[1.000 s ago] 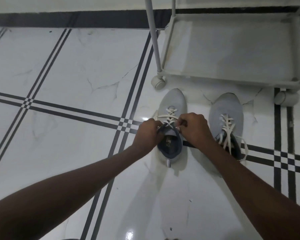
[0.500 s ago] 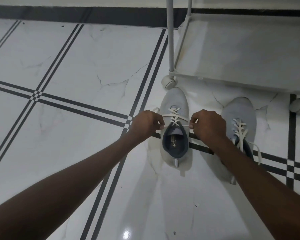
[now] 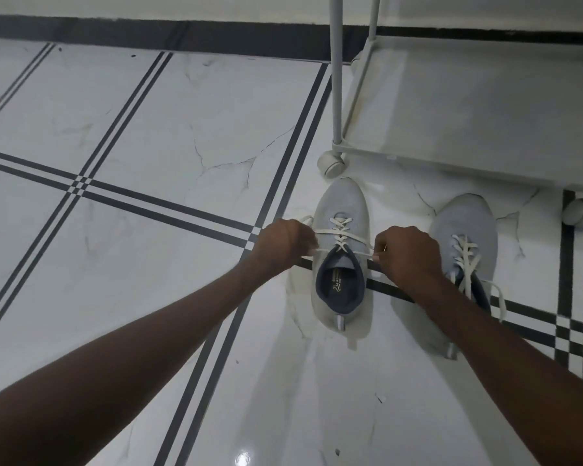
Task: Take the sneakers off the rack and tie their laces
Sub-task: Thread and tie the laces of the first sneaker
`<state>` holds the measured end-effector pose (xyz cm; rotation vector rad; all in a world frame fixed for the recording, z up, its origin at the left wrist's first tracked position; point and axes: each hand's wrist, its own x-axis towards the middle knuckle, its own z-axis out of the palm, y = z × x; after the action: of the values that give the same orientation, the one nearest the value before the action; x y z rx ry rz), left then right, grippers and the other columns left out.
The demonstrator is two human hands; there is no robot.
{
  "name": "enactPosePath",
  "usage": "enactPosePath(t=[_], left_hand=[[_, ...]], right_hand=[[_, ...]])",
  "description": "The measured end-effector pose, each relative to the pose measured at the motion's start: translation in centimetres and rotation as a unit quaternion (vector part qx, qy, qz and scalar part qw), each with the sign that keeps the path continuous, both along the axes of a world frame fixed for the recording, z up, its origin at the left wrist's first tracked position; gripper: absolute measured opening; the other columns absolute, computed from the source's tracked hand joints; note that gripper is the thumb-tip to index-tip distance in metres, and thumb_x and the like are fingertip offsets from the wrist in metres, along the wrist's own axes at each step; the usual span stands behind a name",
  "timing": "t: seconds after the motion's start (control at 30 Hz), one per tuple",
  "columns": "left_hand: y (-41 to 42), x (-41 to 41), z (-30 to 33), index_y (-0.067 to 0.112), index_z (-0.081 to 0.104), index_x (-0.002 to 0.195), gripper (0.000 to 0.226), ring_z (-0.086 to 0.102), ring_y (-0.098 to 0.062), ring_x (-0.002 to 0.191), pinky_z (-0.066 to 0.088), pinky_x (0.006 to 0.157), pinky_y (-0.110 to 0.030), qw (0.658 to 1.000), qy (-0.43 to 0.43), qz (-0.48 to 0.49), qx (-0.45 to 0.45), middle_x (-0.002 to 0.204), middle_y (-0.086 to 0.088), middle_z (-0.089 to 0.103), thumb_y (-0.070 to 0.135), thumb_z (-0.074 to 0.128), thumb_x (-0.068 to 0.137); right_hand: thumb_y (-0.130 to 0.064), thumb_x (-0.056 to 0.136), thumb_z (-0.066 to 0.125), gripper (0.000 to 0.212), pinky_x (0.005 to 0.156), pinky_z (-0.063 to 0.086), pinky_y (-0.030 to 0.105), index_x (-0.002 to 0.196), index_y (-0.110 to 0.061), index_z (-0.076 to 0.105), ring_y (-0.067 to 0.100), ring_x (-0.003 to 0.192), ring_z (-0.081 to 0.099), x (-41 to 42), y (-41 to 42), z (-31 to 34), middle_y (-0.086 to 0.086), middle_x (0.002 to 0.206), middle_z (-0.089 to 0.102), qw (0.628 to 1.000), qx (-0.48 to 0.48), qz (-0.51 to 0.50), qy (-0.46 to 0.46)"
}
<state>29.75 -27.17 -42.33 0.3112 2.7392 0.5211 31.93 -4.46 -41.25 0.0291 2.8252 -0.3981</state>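
Note:
Two light grey sneakers with cream laces stand side by side on the tiled floor, toes pointing at the rack. The left sneaker (image 3: 342, 210) has a dark blue lining and its laces (image 3: 340, 232) are stretched sideways across the tongue. My left hand (image 3: 283, 243) grips one lace end on the shoe's left side. My right hand (image 3: 408, 253) grips the other end on its right side. The right sneaker (image 3: 465, 227) lies partly under my right forearm, its laces (image 3: 466, 260) loose and trailing onto the floor.
A white wheeled rack (image 3: 468, 105) stands just beyond the shoes, its bottom shelf bare, with a caster (image 3: 330, 164) near the left sneaker's toe and another (image 3: 579, 211) at far right. Glossy white floor tiles (image 3: 148, 129) with dark stripes stretch left.
My hands were close together over the left sneaker's tongue; they have moved apart to either side, drawing the laces taut. The view shifted left, so the rack sits further right.

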Motion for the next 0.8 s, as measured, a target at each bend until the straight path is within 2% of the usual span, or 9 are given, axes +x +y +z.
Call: enactPosePath(t=[0.1,0.2,0.27,0.37,0.47,0.57,0.67,0.73,0.8], left_hand=[[1.1,0.0,0.5,0.013,0.08,0.092,0.012,0.074,-0.012,0.077,0.051,0.066,-0.015,0.995,-0.038,0.022,0.085,0.084,-0.003,0.079,0.016,0.079,0.08],[2.0,0.4,0.0,0.013,0.079,0.086,0.012,0.074,-0.015,0.074,0.055,0.067,-0.023,0.996,-0.043,0.019,0.08,0.08,-0.004,0.079,0.015,0.082,0.075],[2.1,0.5,-0.2,0.013,0.078,0.085,0.011,0.074,-0.017,0.072,0.058,0.071,-0.029,0.997,-0.042,0.022,0.067,0.078,-0.004,0.078,0.018,0.081,0.077],[2.0,0.7,-0.2,0.012,0.077,0.083,0.015,0.073,-0.022,0.064,0.061,0.069,-0.035,1.0,-0.005,-0.001,0.018,0.073,-0.006,0.077,0.017,0.063,0.083],[2.1,0.9,0.2,0.009,0.076,0.093,0.021,0.07,-0.028,0.077,0.057,0.073,-0.038,0.998,-0.002,-0.044,-0.048,0.084,-0.009,0.077,0.019,0.059,0.086],[1.7,0.6,0.4,0.006,0.075,0.09,0.018,0.069,-0.029,0.079,0.054,0.07,-0.033,0.996,-0.037,-0.047,-0.065,0.084,-0.01,0.076,0.017,0.063,0.083],[0.2,-0.3,1.5,0.015,0.072,0.074,0.014,0.064,-0.016,0.074,0.043,0.063,-0.021,0.991,-0.134,0.016,0.002,0.073,0.002,0.07,0.021,0.066,0.085],[-0.8,-0.6,3.1,0.022,0.068,0.067,0.022,0.06,-0.004,0.068,0.041,0.058,-0.011,0.973,-0.214,0.044,0.076,0.067,0.009,0.067,0.022,0.067,0.089],[-1.4,-0.6,4.4,0.017,0.075,0.079,0.014,0.068,-0.001,0.081,0.046,0.072,-0.009,0.953,-0.259,0.052,0.147,0.082,0.003,0.076,0.024,0.069,0.09]], right_hand=[[-0.022,0.078,0.075,0.008,0.068,0.046,0.027,0.086,-0.023,0.076,0.024,0.08,0.067,-0.2,-0.4,0.3,0.001,0.085,0.074,0.992,-0.122,-0.003,-0.015],[-0.016,0.075,0.078,0.008,0.068,0.051,0.03,0.077,-0.022,0.074,0.023,0.075,0.066,-0.4,-1.0,-0.2,0.002,0.079,0.073,0.983,-0.183,0.012,-0.029],[-0.013,0.074,0.079,0.009,0.067,0.053,0.031,0.074,-0.02,0.073,0.021,0.07,0.064,-0.6,-1.2,-0.7,0.004,0.077,0.072,0.981,-0.19,0.007,-0.026],[-0.007,0.076,0.076,0.009,0.062,0.045,0.027,0.075,-0.015,0.072,0.019,0.068,0.059,-0.6,-1.0,-1.5,0.005,0.079,0.07,0.988,-0.152,0.005,-0.027],[-0.002,0.076,0.07,0.013,0.062,0.049,0.029,0.075,-0.015,0.07,0.02,0.067,0.058,-0.2,-0.7,-2.2,0.005,0.079,0.07,0.995,-0.102,0.006,-0.018],[-0.003,0.076,0.07,0.012,0.065,0.052,0.031,0.075,-0.015,0.07,0.022,0.069,0.063,-0.2,-0.4,-2.1,0.007,0.078,0.071,0.996,-0.088,0.001,-0.026],[-0.011,0.078,0.074,0.006,0.061,0.047,0.023,0.072,-0.012,0.074,0.013,0.053,0.06,-1.3,0.7,-1.0,0.004,0.068,0.071,0.987,-0.111,0.019,-0.113],[-0.012,0.083,0.073,0.011,0.055,0.051,0.022,0.076,-0.004,0.075,0.009,0.044,0.059,-2.4,1.8,0.5,0.008,0.064,0.071,0.965,-0.161,0.032,-0.202],[-0.008,0.087,0.069,0.012,0.053,0.053,0.022,0.081,0.0,0.074,0.013,0.05,0.06,-3.3,2.5,2.3,0.013,0.07,0.07,0.94,-0.204,0.033,-0.273]])
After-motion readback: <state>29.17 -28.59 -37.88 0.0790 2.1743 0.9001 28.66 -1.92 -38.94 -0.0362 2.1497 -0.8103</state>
